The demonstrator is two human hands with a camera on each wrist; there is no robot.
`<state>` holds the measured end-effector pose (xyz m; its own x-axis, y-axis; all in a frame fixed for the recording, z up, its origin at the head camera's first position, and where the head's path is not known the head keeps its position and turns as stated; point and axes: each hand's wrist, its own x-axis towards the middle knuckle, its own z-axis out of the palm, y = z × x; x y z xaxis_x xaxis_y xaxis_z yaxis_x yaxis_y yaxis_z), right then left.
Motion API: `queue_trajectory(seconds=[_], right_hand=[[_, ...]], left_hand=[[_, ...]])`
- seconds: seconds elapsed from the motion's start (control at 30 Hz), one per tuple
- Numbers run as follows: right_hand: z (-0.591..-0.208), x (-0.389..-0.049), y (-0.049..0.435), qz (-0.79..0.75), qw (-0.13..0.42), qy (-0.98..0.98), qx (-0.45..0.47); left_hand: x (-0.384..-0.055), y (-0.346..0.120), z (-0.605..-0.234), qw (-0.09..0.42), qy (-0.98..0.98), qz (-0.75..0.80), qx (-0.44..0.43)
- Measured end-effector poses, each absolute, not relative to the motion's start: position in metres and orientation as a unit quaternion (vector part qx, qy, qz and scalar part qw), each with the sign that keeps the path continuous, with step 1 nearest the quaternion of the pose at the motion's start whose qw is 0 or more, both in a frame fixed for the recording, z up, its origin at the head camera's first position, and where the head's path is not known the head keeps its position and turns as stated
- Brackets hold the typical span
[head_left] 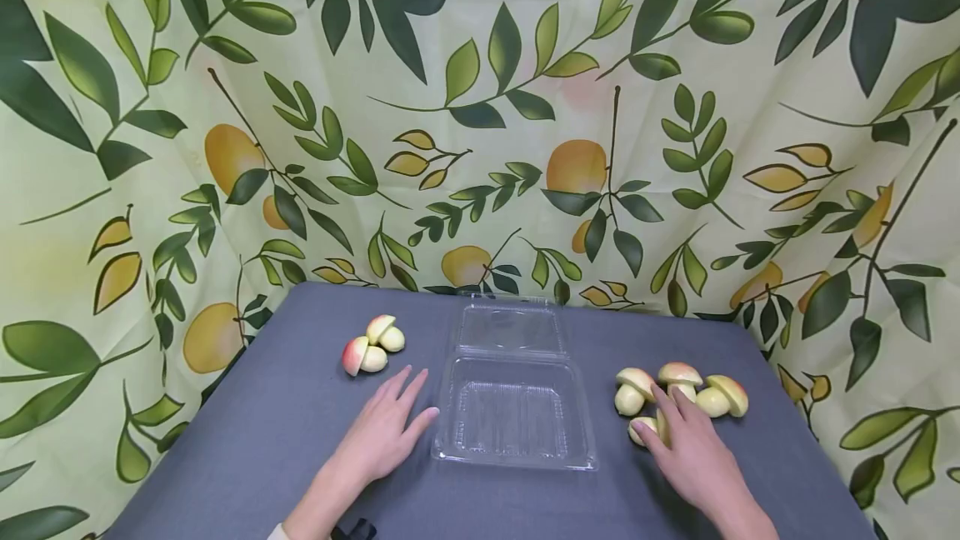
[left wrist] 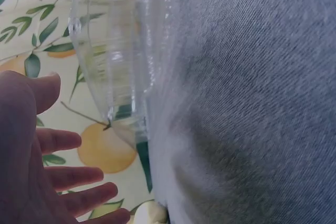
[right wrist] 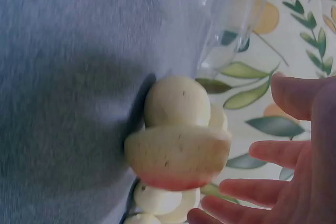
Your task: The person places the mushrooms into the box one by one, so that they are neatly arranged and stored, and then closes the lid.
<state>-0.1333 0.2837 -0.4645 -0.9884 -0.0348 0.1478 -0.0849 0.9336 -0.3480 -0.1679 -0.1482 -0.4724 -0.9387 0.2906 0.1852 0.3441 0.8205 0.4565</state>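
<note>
My left hand (head_left: 386, 432), its fingers spread, is left of a clear plastic container (head_left: 442, 432) with its lid folded back. Beyond its fingertips lie two toy mushrooms (head_left: 373, 358) with pale stems and red-tinged caps. On the right, my right hand (head_left: 693, 461) hovers over a cluster of similar mushrooms (head_left: 633, 390), partly covering the nearest one (head_left: 640, 433). The right wrist view shows that near mushroom (right wrist: 178, 153) large, its cap toward the hand's fingers (right wrist: 247, 190), which are extended and not curled round it. Neither hand holds anything.
A grey cloth-covered table (head_left: 300, 407) carries everything. Behind it hangs a curtain (head_left: 480, 148) printed with leaves and fruit. The container's raised lid (head_left: 513, 327) lies toward the table's back edge. A small black object (head_left: 363, 530) shows at the left wrist.
</note>
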Motion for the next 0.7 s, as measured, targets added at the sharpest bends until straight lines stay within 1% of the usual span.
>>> queue_trajectory(seconds=[0.1,0.2,0.33,0.53,0.7], right_hand=[[-0.461,-0.134,0.289,0.197,0.042,-0.98,0.009],[-0.459,-0.135,0.297,0.22,0.044,-0.974,0.01],[-0.46,-0.135,0.309,0.255,0.053,-0.965,0.016],[-0.462,-0.138,0.32,0.282,0.021,-0.959,-0.01],[-0.467,-0.138,0.324,0.3,0.014,-0.954,-0.017]], left_hand=[[-0.168,-0.147,-0.474,0.037,-0.95,-0.265,-0.162],[-0.168,-0.145,-0.476,0.026,-0.946,-0.281,-0.161],[-0.169,-0.143,-0.478,0.029,-0.939,-0.3,-0.163],[-0.17,-0.14,-0.481,0.04,-0.93,-0.326,-0.164],[-0.172,-0.136,-0.483,0.036,-0.921,-0.353,-0.163]])
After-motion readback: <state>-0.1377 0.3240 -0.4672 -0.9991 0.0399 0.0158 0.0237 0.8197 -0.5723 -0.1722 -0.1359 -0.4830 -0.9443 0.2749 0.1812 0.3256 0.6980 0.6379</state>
